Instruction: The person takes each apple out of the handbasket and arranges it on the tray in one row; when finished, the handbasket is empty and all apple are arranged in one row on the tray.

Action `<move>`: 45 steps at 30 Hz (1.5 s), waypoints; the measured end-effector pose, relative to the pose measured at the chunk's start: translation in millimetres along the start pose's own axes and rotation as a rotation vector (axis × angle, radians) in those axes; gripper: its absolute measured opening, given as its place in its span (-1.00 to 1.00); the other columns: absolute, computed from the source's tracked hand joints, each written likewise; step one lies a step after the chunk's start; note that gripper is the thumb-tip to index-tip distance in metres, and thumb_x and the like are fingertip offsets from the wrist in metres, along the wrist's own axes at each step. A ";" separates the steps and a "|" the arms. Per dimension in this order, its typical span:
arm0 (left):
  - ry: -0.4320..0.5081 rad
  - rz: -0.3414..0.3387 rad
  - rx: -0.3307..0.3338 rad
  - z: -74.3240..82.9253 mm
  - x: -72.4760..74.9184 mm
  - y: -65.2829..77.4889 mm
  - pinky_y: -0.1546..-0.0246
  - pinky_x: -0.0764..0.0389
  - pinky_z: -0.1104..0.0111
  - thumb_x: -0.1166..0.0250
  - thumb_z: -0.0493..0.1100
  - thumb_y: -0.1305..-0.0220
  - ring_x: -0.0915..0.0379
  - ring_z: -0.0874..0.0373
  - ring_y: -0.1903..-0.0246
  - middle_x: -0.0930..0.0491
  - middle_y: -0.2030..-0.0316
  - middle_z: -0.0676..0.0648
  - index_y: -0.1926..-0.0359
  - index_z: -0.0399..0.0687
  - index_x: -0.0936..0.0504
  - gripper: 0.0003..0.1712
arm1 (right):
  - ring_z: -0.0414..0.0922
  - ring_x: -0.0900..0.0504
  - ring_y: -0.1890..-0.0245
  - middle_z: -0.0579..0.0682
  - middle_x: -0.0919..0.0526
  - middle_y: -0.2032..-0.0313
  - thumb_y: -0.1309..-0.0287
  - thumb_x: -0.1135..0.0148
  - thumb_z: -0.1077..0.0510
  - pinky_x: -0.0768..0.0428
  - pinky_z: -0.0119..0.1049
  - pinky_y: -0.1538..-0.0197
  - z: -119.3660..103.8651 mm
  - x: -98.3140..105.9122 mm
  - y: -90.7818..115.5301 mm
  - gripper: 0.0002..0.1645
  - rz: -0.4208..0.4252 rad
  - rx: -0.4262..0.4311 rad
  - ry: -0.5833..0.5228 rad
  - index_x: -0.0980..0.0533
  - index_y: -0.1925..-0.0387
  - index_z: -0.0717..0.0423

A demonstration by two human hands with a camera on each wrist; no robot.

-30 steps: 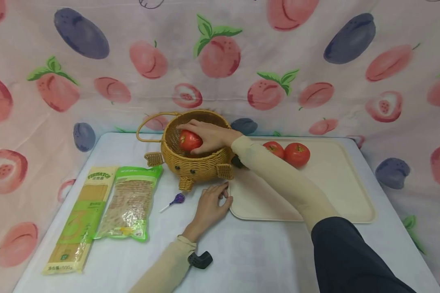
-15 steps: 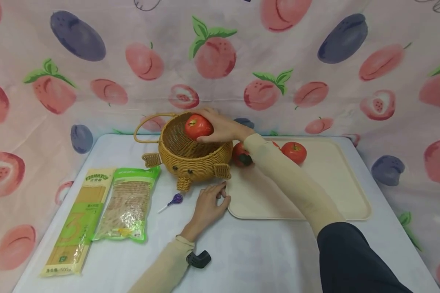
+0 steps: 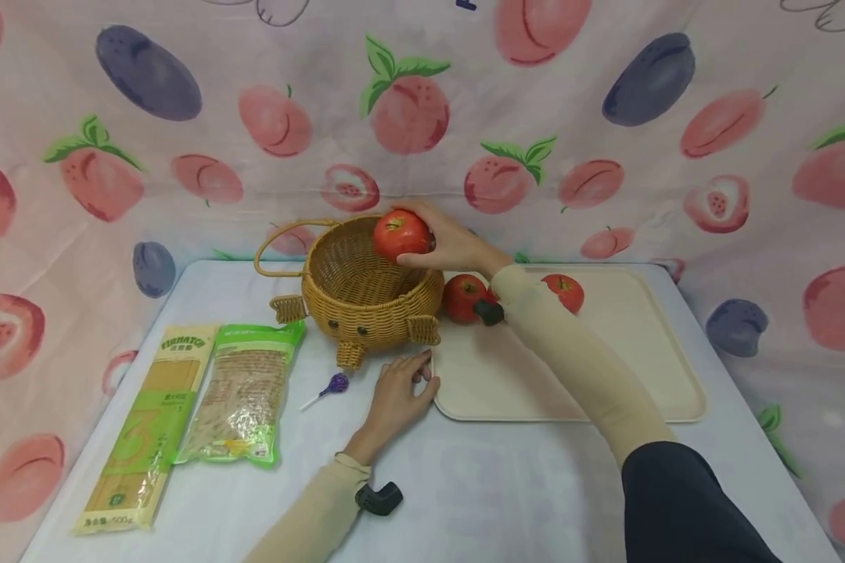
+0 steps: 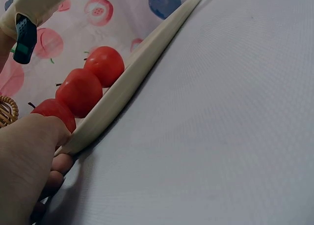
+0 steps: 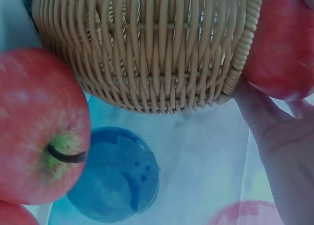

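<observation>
My right hand holds a red apple over the right rim of a woven wicker basket. The basket has an animal face, and its visible inside is bare. In the right wrist view the held apple shows beside the basket's rim, with fingers around it. My left hand is at the left edge of a cream tray, thumb above the edge and fingers curled below it in the left wrist view. Three red apples stand in a row on the tray, the nearest apple beside the basket; my right sleeve partly covers the others.
A lollipop with a purple wrapper lies in front of the basket. Left of it are a green-edged clear food bag and a long pasta packet. A fruit-print cloth hangs behind the white table.
My right hand has lifted the apple from inside the basket up and right to above its rim. The left hand stays at the tray edge. The head view shifts slightly.
</observation>
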State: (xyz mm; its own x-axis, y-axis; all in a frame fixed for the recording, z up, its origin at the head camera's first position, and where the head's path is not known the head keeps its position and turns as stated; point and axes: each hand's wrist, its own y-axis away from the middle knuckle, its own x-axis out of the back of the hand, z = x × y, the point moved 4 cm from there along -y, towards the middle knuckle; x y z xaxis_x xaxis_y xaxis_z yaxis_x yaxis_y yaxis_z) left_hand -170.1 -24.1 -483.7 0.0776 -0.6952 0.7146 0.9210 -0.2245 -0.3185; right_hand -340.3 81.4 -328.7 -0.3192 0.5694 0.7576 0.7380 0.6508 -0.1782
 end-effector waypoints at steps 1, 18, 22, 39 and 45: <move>0.000 0.000 0.001 -0.3 -0.2 0.3 0.22 -0.30 0.36 -0.29 -0.07 -0.16 -0.40 0.26 0.37 -0.59 0.42 0.15 -0.11 -0.15 -0.56 -0.51 | -0.17 -0.30 -0.25 -0.21 -0.15 -0.35 0.07 -0.31 -0.33 -0.45 -0.02 -0.17 -0.3 0.5 1.8 0.01 0.004 -0.003 -0.005 -0.07 -0.39 -0.34; -0.008 0.001 0.006 0.7 -0.2 0.1 0.22 -0.32 0.36 -0.28 -0.07 -0.16 -0.41 0.25 0.37 -0.58 0.42 0.13 -0.11 -0.15 -0.56 -0.51 | -0.17 -0.32 -0.22 -0.16 -0.20 -0.33 0.03 -0.40 -0.06 -0.42 -0.04 -0.19 7.6 15.0 25.5 0.00 0.163 -0.025 -0.112 -0.08 -0.40 -0.25; -0.009 0.008 0.004 0.4 -0.3 0.1 0.22 -0.32 0.36 -0.29 -0.07 -0.16 -0.41 0.25 0.37 -0.58 0.42 0.13 -0.11 -0.15 -0.56 -0.51 | -0.12 -0.32 -0.23 -0.06 -0.20 -0.34 0.00 -0.37 0.03 -0.40 -0.01 -0.21 -4.2 22.9 37.8 -0.04 0.179 -0.027 -0.146 -0.10 -0.40 -0.15; -0.008 0.002 0.011 -0.6 -2.2 -0.2 0.22 -0.31 0.37 -0.28 -0.07 -0.16 -0.41 0.26 0.37 -0.59 0.42 0.13 -0.11 -0.16 -0.56 -0.50 | -0.09 -0.38 -0.18 -0.02 -0.27 -0.29 -0.01 -0.40 0.09 -0.47 -0.04 -0.16 11.4 38.2 77.9 -0.05 0.260 -0.095 -0.191 -0.12 -0.39 -0.14; 0.000 -0.002 0.009 0.4 -1.0 -0.1 0.22 -0.31 0.37 -0.28 -0.08 -0.17 -0.41 0.26 0.37 -0.59 0.42 0.13 -0.12 -0.16 -0.55 -0.50 | -0.07 -0.36 -0.21 -0.02 -0.26 -0.29 -0.02 -0.39 0.13 -0.45 0.00 -0.17 21.1 44.2 91.0 -0.07 0.315 -0.107 -0.197 -0.14 -0.38 -0.10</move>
State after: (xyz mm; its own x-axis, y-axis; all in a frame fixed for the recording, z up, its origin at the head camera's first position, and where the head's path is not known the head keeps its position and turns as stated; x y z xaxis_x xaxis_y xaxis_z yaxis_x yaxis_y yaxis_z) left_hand -170.2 -23.1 -484.2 0.0762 -0.6946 0.7154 0.9244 -0.2197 -0.3118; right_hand -299.8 176.4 -324.7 -0.1679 0.8253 0.5391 0.8725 0.3789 -0.3085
